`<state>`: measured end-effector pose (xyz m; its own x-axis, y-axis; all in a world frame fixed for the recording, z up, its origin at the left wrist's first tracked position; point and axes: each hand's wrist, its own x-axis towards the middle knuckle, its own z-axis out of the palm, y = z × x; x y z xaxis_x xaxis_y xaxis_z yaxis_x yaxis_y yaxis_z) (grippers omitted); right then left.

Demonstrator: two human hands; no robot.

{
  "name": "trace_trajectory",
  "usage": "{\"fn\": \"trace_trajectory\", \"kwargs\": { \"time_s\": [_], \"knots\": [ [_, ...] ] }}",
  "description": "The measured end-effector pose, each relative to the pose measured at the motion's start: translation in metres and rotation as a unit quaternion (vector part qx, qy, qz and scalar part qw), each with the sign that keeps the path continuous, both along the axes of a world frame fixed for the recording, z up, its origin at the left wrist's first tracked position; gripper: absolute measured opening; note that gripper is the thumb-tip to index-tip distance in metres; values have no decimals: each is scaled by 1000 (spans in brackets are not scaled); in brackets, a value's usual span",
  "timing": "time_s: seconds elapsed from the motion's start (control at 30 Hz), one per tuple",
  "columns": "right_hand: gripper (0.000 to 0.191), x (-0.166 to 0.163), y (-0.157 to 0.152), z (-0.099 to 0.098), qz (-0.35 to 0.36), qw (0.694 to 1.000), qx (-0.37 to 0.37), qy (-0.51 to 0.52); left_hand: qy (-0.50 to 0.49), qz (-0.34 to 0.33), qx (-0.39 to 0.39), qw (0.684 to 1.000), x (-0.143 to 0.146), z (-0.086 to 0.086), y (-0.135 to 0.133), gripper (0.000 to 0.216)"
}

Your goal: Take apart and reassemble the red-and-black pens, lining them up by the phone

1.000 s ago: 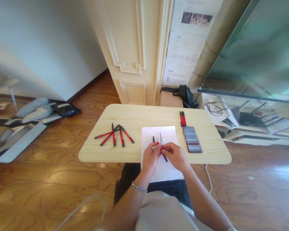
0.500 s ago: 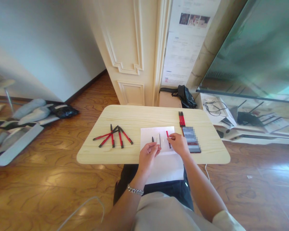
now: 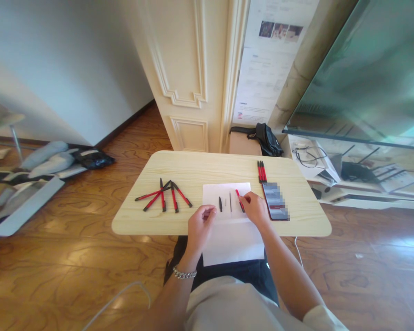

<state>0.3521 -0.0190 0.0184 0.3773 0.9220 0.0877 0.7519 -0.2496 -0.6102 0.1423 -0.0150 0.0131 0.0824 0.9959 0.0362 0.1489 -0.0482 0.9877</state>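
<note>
Over the left side of the white paper [image 3: 232,236], my left hand [image 3: 200,225] has its thumb and fingers pinched together; whether anything tiny is between them I cannot make out. A black pen tip piece [image 3: 220,204] lies just right of its fingertips. Beside that are a small pale spring-like piece [image 3: 226,202] and a thin dark refill [image 3: 231,201], roughly parallel. My right hand [image 3: 257,209] has its fingers closed on a red pen barrel [image 3: 238,195] with a dark end, tilted on the paper's right side.
Several red and black pens [image 3: 163,195] lie fanned on the left of the wooden table [image 3: 207,168]. More such pens [image 3: 261,172] lie side by side behind a phone [image 3: 275,202] at the right. A black bag [image 3: 267,140] sits beyond the far edge.
My left hand has moved left, away from the refill, uncovering the black tip piece. My right hand stays at the red barrel, whose upper end now leans further left.
</note>
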Motion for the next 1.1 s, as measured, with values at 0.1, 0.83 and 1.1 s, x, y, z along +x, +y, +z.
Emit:
{"fn": "trace_trajectory", "kwargs": {
  "time_s": [0.1, 0.83, 1.1],
  "knots": [
    [26, 4, -13, -2, -2, 999, 44, -4, 118, -12, 59, 991, -11, -5, 3, 19],
    [21, 8, -3, -9, -14, 999, 20, -33, 182, 19, 121, 976, -18, -22, 10, 20],
    [33, 0, 36, -7, -4, 993, -87, -82, 106, 34, 72, 991, -16, -15, 3, 25]
  ]
}}
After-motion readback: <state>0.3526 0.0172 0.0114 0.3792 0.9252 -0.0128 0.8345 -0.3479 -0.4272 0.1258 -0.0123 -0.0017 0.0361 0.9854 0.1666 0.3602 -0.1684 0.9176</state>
